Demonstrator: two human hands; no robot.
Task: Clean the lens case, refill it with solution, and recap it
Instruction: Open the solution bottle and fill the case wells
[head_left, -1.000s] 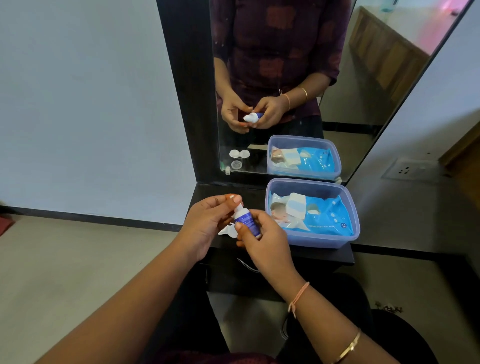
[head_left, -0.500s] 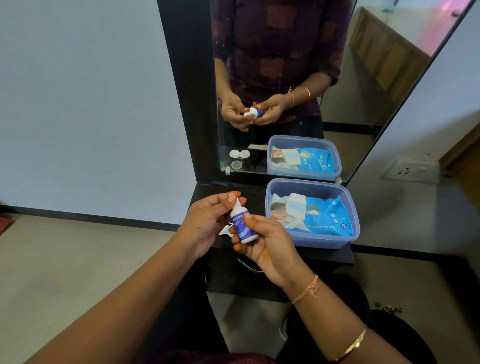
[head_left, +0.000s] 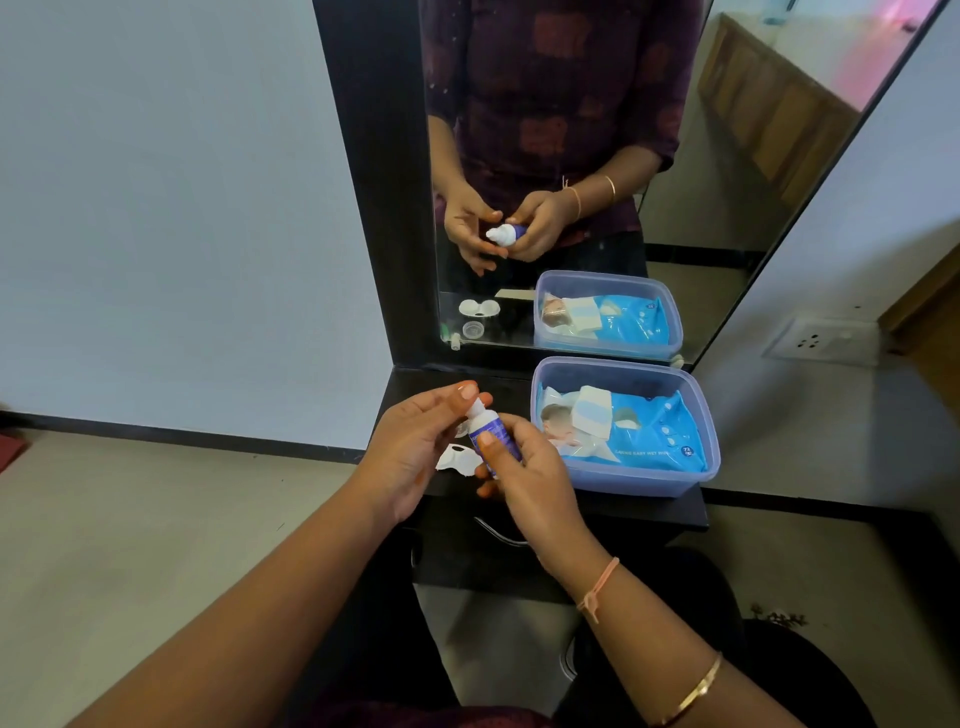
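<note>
1. My right hand (head_left: 524, 467) is wrapped around the body of the solution bottle (head_left: 488, 434), fingers closed on it, thumb pressed across the purple label. I'm holding it upright and a little tilted so the nozzle end points up and away from me.

2. My left hand (head_left: 415, 447) comes in from the other side, fingers curled, with fingertips at the bottle's white top. It looks like I'm working the cap, but whether that hand is actually pinching it or just touching it, I can't tell from here.

3. I'm keeping the bottle up above the black shelf (head_left: 649, 512), right over the spot where the lens case (head_left: 454, 460) lies, so I'd guess the refill comes next and the drop is short.

4. The lens case sits on the shelf just below my hands, mostly hidden by them. What shows is white, flat and rounded, with a dark spot on it. In the mirror (head_left: 571, 156) the reflection shows a white double-well case and a small round clear cap lying beside it, so it appears to be open.

5. The bottle is small, white plastic with a purple label and a white tapered top.

6. To the right, the clear tub (head_left: 706, 441) holding a blue wet wipes pack (head_left: 639, 434) stands close by, within reach for wiping.
</note>
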